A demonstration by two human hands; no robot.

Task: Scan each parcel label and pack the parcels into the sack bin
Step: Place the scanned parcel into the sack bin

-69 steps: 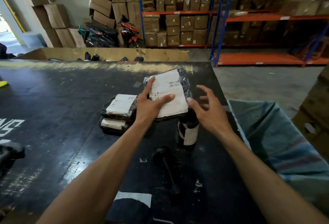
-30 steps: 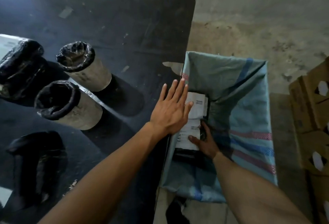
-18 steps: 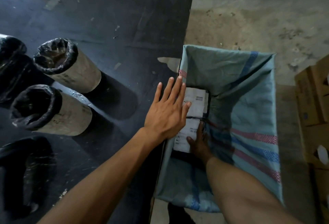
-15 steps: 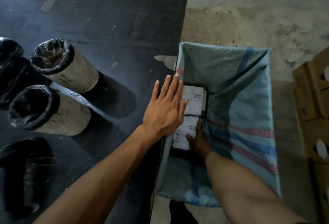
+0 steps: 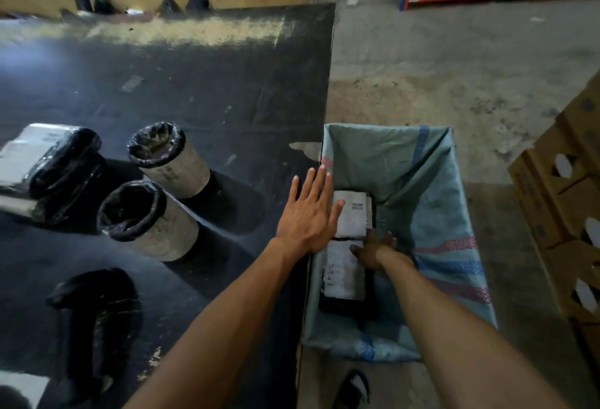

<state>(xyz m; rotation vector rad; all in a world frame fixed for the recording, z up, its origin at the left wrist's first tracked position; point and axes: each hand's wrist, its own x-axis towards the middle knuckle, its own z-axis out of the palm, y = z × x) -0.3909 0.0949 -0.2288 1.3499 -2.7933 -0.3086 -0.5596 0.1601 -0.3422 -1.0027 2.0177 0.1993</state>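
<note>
Scuffed black table [image 5: 194,84] beside concrete floor [image 5: 438,67]

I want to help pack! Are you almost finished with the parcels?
Not yet. Two labelled parcels already lie in the sack bin, where the right hand reaches; the left hand rests flat on the table. Two cylinder parcels and flat ones wait on the table.
</note>
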